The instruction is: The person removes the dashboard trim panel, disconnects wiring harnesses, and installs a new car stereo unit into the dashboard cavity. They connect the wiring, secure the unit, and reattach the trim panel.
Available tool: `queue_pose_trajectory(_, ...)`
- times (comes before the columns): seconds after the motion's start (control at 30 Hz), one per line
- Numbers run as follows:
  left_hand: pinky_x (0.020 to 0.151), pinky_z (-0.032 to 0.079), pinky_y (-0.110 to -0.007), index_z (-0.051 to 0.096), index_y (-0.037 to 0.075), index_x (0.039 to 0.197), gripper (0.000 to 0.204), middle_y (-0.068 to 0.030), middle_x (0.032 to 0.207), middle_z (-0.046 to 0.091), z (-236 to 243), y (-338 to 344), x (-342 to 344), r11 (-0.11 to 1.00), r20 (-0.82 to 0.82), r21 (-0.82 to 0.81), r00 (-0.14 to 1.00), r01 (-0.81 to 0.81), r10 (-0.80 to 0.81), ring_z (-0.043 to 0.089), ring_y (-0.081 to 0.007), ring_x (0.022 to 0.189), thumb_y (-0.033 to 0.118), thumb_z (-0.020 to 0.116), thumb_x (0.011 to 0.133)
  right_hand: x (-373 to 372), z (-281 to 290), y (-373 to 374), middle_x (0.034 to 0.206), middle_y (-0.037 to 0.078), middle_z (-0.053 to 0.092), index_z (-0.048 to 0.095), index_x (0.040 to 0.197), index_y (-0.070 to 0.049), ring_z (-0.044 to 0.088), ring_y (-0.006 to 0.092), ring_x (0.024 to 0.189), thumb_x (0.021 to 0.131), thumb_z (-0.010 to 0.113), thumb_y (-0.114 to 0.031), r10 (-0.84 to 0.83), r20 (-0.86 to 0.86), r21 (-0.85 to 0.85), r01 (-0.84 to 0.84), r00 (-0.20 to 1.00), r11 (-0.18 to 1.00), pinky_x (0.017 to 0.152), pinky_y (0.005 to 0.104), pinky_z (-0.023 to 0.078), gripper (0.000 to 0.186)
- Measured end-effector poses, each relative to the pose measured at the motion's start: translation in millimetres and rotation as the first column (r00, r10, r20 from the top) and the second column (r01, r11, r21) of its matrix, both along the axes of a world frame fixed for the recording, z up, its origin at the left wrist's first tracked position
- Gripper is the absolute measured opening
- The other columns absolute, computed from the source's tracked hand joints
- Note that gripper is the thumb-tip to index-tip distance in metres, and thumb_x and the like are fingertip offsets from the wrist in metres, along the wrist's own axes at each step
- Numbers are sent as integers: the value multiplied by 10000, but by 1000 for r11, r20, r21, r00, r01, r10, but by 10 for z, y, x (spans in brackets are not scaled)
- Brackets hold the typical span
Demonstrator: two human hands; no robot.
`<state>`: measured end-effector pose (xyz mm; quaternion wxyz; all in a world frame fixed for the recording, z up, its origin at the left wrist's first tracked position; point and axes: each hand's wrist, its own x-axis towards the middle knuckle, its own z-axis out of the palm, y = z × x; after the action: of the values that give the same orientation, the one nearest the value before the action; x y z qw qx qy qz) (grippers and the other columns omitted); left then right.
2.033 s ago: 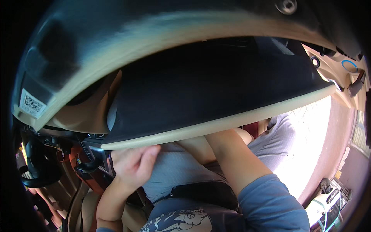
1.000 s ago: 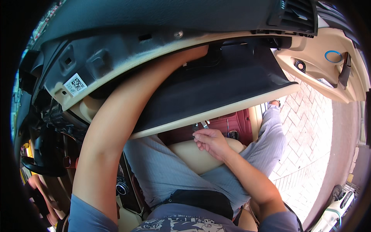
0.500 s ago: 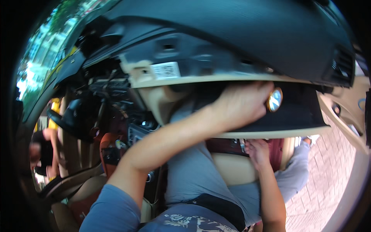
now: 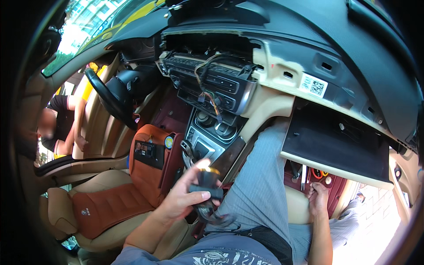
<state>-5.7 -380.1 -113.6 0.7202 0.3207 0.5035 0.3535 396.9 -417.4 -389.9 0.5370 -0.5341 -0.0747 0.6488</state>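
My left hand is closed round a black flashlight with a gold rim, held up in front of the gear lever. Below the flashlight, a dark blurred part hangs from the same hand. My right hand is low in the passenger footwell, under the lowered glove box. Its fingers are curled, and what they hold, if anything, is hidden. A narrow silver tool stands just left of those fingers, with orange-and-yellow rings close by.
Loose wires hang before the centre console, under an open dashboard cavity. The steering wheel and driver's seat are at left. Another person is outside the driver's door. A dashboard edge overhangs the glove box.
My left hand has come out of the glove box with the flashlight and moved left, toward the gear lever. The view has swung left; my right hand stays low in the footwell.
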Motion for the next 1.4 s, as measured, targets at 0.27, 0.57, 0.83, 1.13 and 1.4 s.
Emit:
queue_pose_trajectory(0.27, 1010, 489, -316, 451, -22, 1518, 809, -128, 1298, 634, 671, 1242, -512, 642, -682, 672, 646, 369, 343, 622, -177, 1157, 198, 833, 839, -93, -10, -65, 760, 15, 584, 648, 920, -34, 532, 123, 656, 972, 580, -108, -88, 37, 6, 88, 995, 996, 581, 282, 449, 113)
queue_pose_trajectory(0.57, 976, 516, -352, 620, 129, 1387, 595, -156, 1171, 726, 623, 2722, -697, 270, -728, 642, 459, 718, 509, 695, -282, 1106, 236, 815, 835, -222, 167, -274, 801, 37, 646, 684, 982, 0, 585, 124, 668, 982, 621, -44, -56, 109, -13, 58, 992, 998, 596, 264, 502, 77)
queue_pose_trajectory(0.83, 1075, 475, -446, 522, 22, 1433, 590, -218, 1364, 593, 649, 2696, -560, 315, -780, 527, 302, 789, 549, 583, -365, 1263, 205, 719, 908, -574, 846, -74, 839, 82, 702, 723, 1038, 46, 633, 140, 709, 965, 659, -18, 97, 168, 9, -100, 981, 995, 641, 263, 511, 116)
queue_pose_trajectory(1.13, 1069, 469, -491, 398, 42, 1525, 683, -223, 1381, 569, 488, 2612, -552, 205, -729, 543, 336, 814, 597, 580, -377, 1268, 266, 689, 949, -1186, 1742, 347, 985, 104, 638, 727, 1060, 97, 597, 154, 760, 983, 637, 7, 254, 426, 222, -373, 868, 901, 704, 272, 496, 149)
queue_pose_trajectory(1.4, 994, 509, -432, 589, 27, 1355, 582, -172, 1203, 666, 143, 2722, -698, -167, -428, 790, 726, 590, 538, 610, -362, 1146, 232, 791, 849, -1644, 2414, 796, 865, 136, 642, 700, 1111, 106, 574, 181, 686, 1003, 663, -93, 290, 362, 279, -400, 886, 873, 621, 307, 491, 230)
